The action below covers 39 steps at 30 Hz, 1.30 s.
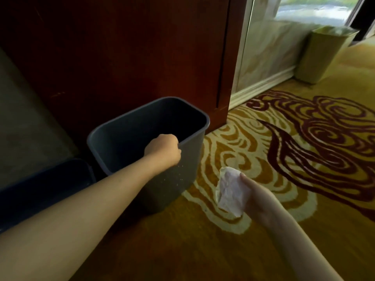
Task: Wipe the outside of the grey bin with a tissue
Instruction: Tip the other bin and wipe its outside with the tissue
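Note:
The grey bin (pixel 129 126) stands open-topped on the patterned carpet in front of a dark red wooden cabinet. My left hand (pixel 162 148) is closed over the bin's near right rim, fingers hooked inside. My right hand (pixel 257 197) is to the right of the bin, a short way off its side wall, holding a crumpled white tissue (pixel 230 191). The tissue is apart from the bin. Small pale specks show on the bin's near outer wall below my left wrist.
A dark bin or box (pixel 44 183) sits on the floor at the left, close beside the grey bin. The wooden cabinet (pixel 125 53) rises directly behind. A gold-green bin (pixel 324 55) stands far right by the glass wall and white skirting. Swirl-patterned carpet (pixel 304 142) stretches rightward.

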{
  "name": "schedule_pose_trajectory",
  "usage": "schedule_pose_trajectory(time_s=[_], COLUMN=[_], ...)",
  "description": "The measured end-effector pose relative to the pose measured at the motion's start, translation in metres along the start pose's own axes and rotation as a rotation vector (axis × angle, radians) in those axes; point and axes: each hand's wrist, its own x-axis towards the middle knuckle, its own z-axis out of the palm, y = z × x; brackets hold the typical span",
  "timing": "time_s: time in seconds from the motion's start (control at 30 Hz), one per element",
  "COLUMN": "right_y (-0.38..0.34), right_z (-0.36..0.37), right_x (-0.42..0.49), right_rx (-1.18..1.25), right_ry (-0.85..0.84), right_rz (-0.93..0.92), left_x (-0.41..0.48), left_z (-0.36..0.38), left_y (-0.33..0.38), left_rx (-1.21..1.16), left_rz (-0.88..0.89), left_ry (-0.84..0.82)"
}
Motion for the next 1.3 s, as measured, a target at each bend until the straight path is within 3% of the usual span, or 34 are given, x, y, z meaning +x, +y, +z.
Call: schedule_pose_trajectory(time_s=[0.27,0.4,0.6,0.73,0.83,1.07,1.3], right_y=[0.008,-0.007,-0.003,0.015,0.022,0.038,0.052], right_z=[0.027,0.063,0.133,0.147,0.143,0.134,0.051], right_x=[-0.004,-0.034,-0.045,-0.02,-0.003,0.028,0.052], right_rx=[0.15,-0.018,-0.515,-1.108,-1.275,-1.324,-1.183], right_ry=[0.085,0.125,-0.048,0.131,0.226,0.153,0.405], right_rz=[-0.084,-0.293,-0.925,-1.093,-1.118,-1.126,-0.762], left_x=[0.015,0.015,0.008,0.005,0.008,0.016,0.017], left_z=[-0.027,-0.045,-0.037,-0.022,-0.013,-0.007,-0.006], left_y=[-0.016,-0.019,-0.013,-0.011,-0.012,-0.017,-0.031], left_rx=[-0.111,-0.432,-0.952,-1.006,-1.04,-1.055,-1.032], left_rz=[-0.042,-0.081,-0.238,-0.261,-0.254,-0.273,-0.431], left_ry=[0.144,0.125,0.039,0.025,0.001,0.01,0.024])
